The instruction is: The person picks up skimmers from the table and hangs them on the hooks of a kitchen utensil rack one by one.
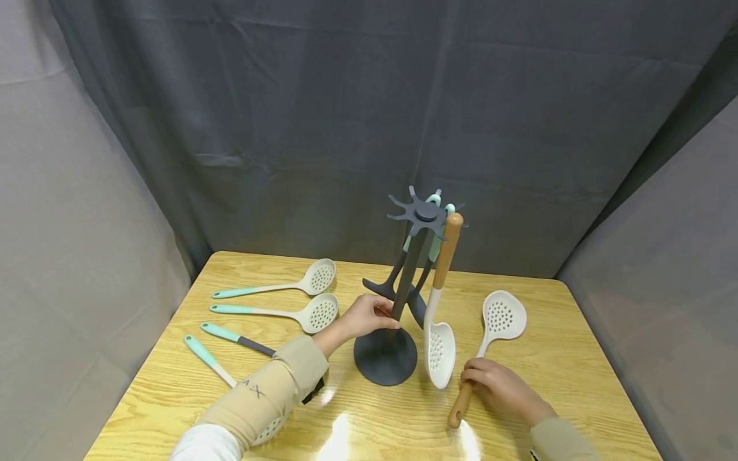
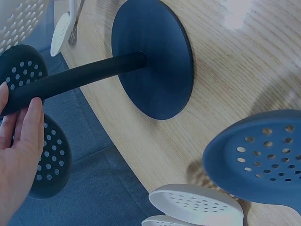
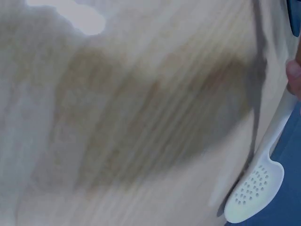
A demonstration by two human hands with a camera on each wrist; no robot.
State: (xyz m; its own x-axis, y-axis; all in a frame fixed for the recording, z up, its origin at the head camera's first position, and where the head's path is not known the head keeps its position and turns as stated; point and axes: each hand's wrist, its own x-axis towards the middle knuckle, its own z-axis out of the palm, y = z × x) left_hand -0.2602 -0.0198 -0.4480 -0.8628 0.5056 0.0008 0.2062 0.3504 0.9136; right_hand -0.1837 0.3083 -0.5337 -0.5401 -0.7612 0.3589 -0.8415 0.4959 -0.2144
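Observation:
My left hand grips the dark post of a utensil stand just above its round base; in the left wrist view my fingers lie round the post. From the stand's hooked top hang dark utensils with mint handles and a white slotted ladle with a wooden handle. At the right, my right hand holds the wooden handle of a white perforated skimmer at the table. Only a fingertip of that hand shows in the right wrist view, above the skimmer head.
Left of the stand, two white skimmers with mint handles lie on the wooden table. A dark utensil and another white one lie partly under my left sleeve. Grey curtains surround the table.

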